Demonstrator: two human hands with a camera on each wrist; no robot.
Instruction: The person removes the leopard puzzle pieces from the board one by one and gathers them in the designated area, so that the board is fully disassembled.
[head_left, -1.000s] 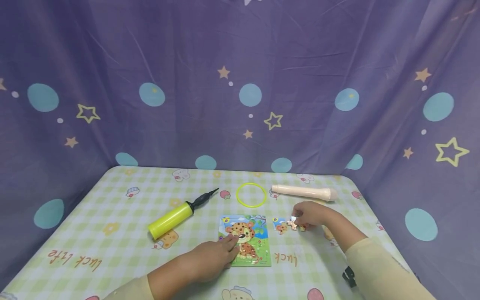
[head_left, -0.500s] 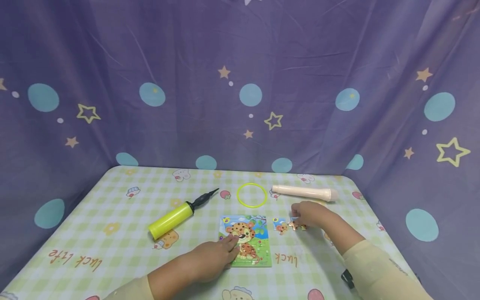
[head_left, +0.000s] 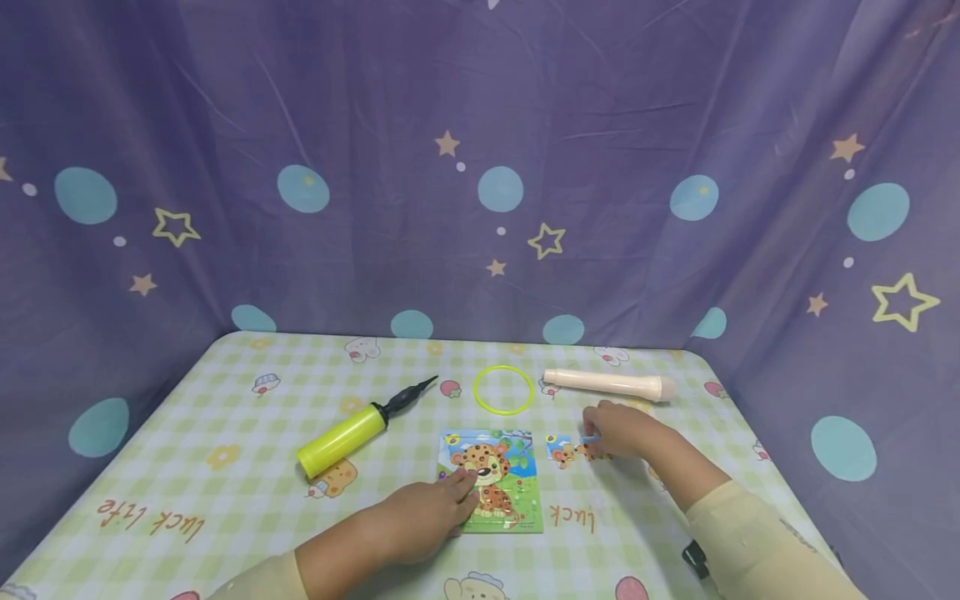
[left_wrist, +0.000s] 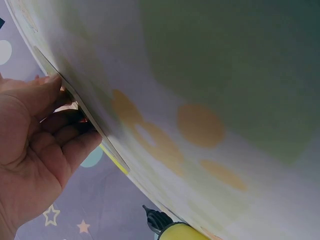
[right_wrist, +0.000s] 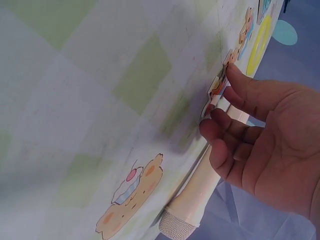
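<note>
The right hand [head_left: 621,428] pinched a puzzle piece [head_left: 597,451] beside another loose piece [head_left: 559,452]; its pale glare had given way to spots, suggesting it was being tilted into place. The left hand [head_left: 423,521] rested, fingers extended, on the leopard board [head_left: 522,492].

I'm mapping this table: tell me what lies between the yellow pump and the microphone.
The head view shows a yellow ring between the pump and the microphone.
</note>
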